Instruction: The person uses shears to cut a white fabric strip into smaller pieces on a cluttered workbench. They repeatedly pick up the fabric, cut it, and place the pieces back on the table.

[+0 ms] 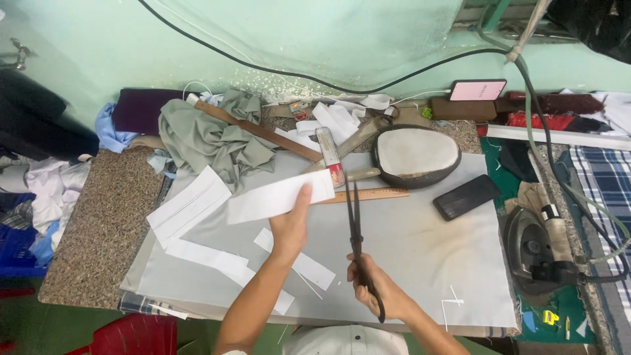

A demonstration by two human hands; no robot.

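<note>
1. Left hand (289, 227): closed in a pinch on the white strip (281, 196), thumb on top near the right end, fingers underneath and mostly hidden. Strip held flat and level, just above the pale cutting cloth (420, 250), at about 12 o'clock from the hand.
2. Right hand (381, 292): wrapped round the handles of the long dark scissors (357, 243). Blades pointing to 12 o'clock, tips near the right end of the strip, parted only slightly, as far as can be judged at this size.
3. Handling of the strip, judged: light, thin, semi-stiff like interfacing, keeping its shape without drooping. Prone to creasing and to sliding on the smooth cloth. Best held close to the cut line, flat between thumb and fingers, as now.
4. Handling of the scissors, judged: heavy, rigid, sharp. Grip at the handle loops only.
5. Outward at 9 o'clock from the left hand: more white cut pieces (188, 204) lying on the cloth; further loose strips at 6 o'clock.
6. At 12 o'clock from the scissors: wooden ruler (374, 194), lying crosswise.
7. At 1 o'clock: oval padded pressing cushion (415, 155); at 2 o'clock, dark phone (467, 196).
8. At 3 o'clock, off the cloth: iron (536, 253) with cord.
9. At 11 o'clock: crumpled grey-green fabric (213, 138) against the wall.
</note>
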